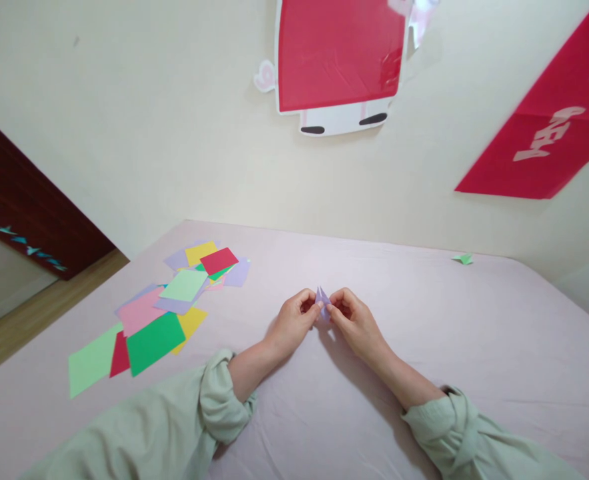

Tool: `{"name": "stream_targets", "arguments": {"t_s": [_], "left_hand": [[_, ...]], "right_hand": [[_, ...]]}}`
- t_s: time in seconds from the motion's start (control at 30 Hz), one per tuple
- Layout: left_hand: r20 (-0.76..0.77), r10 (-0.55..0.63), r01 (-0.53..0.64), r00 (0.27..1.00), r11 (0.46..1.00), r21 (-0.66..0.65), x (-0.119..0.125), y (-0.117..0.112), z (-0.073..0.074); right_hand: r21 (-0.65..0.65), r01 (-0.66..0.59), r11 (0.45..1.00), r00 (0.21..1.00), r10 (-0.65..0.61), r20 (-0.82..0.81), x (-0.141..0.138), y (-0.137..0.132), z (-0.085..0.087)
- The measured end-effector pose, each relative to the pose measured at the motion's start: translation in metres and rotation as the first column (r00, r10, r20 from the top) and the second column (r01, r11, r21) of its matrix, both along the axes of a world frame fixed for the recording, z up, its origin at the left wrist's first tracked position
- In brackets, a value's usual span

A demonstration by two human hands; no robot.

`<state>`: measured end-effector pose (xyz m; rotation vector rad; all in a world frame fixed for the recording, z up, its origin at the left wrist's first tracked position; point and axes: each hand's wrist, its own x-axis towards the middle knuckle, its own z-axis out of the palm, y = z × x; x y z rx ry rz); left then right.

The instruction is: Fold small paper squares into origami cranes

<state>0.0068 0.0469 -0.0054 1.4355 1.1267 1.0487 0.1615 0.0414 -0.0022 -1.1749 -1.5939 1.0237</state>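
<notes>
A small folded piece of purple paper (323,308) is held between my two hands, just above the pale sheet near its middle. Its top end shows two narrow points side by side. My left hand (297,317) pinches its left side between thumb and fingers. On the right side, my right hand (355,320) grips it the same way. Fingertips cover part of the paper, so its lower folds are hard to make out.
Loose coloured paper sheets (155,342) lie spread and overlapping on the left of the pale-covered surface (294,440). A small green folded paper piece (463,259) rests near the far right edge. Behind stands a wall (199,147) with red decorations (342,53).
</notes>
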Motion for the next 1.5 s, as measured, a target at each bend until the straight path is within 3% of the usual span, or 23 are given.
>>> {"name": "stream_targets", "arguments": {"t_s": [0.2,0.47,1.0,1.33,1.5], "left_hand": [[0.048,0.026,-0.020,0.998,0.991,-0.135,0.000,0.002,0.006],[0.088,0.026,-0.009,0.996,0.982,-0.187,-0.001,0.004,0.009],[0.061,-0.050,0.059,0.997,0.986,-0.158,-0.001,0.002,0.009],[0.042,-0.136,0.139,0.990,0.987,-0.084,-0.001,0.001,0.004],[0.035,-0.090,0.093,0.995,0.991,-0.096,-0.001,0.001,0.000]], "right_hand": [[0.032,-0.050,0.998,0.998,0.051,-0.041,0.002,-0.002,0.001],[0.183,-0.081,0.980,0.984,0.049,0.174,0.006,-0.003,0.003],[-0.058,-0.017,0.998,0.992,0.010,-0.128,0.000,0.001,0.004],[-0.091,0.017,0.996,0.986,-0.032,-0.165,-0.002,0.001,0.003],[-0.105,0.004,0.994,0.984,-0.023,-0.175,-0.004,0.000,0.004]]}}
